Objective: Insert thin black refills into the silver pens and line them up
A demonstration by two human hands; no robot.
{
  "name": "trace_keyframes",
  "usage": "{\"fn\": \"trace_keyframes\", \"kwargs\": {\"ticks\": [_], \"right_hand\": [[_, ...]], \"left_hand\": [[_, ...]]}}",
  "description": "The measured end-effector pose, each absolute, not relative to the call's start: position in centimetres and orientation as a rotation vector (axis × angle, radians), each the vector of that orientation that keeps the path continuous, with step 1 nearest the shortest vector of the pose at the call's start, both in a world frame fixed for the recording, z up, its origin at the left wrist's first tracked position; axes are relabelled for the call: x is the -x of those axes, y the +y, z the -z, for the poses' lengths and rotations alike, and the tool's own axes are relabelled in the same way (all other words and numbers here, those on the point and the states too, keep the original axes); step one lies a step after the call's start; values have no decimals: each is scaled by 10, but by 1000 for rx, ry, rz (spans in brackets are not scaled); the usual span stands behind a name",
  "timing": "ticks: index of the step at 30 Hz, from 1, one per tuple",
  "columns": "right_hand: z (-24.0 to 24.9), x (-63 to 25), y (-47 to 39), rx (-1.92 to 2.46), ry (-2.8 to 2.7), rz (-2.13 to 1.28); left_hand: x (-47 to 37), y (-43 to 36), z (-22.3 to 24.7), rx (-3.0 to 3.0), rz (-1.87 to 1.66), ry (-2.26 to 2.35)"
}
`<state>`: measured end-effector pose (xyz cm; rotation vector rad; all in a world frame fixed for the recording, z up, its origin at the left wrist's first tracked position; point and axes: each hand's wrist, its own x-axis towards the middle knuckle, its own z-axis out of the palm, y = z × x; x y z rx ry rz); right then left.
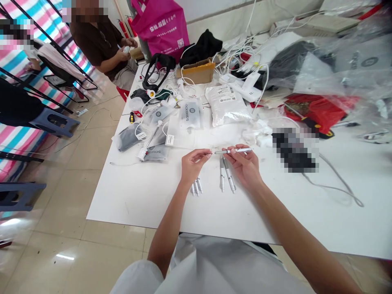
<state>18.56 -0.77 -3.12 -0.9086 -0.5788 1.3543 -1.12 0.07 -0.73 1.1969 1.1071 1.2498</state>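
Note:
A silver-and-white pen (225, 152) lies crosswise between my hands, above the white table (147, 200). My right hand (246, 167) is closed around the pen's right part, thumb and fingers on its barrel. My left hand (192, 163) pinches at the pen's left tip with thumb and forefinger; a small part there may be hidden by the fingertips. Two similar pens (229, 177) lie on the table just below my right hand. Below my left hand lie several more pens (196, 187), their upper ends partly covered by the hand and wrist.
Packaged pouches (190, 114), a white parcel (227, 105) and tangled white cables (241, 53) crowd the table's far side. A dark blurred-out object (295, 150) with a grey cord (339, 183) lies right. Another person (101, 45) sits at the far left, holding a small white thing.

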Motion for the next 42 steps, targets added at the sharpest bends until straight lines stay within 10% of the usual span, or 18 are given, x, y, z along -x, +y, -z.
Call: {"fn": "trace_keyframes", "kwargs": {"ticks": [42], "right_hand": [[33,-177,-10,872,-549,-1378]], "left_hand": [[8,0,13,-1354,-1230,1173]]}}
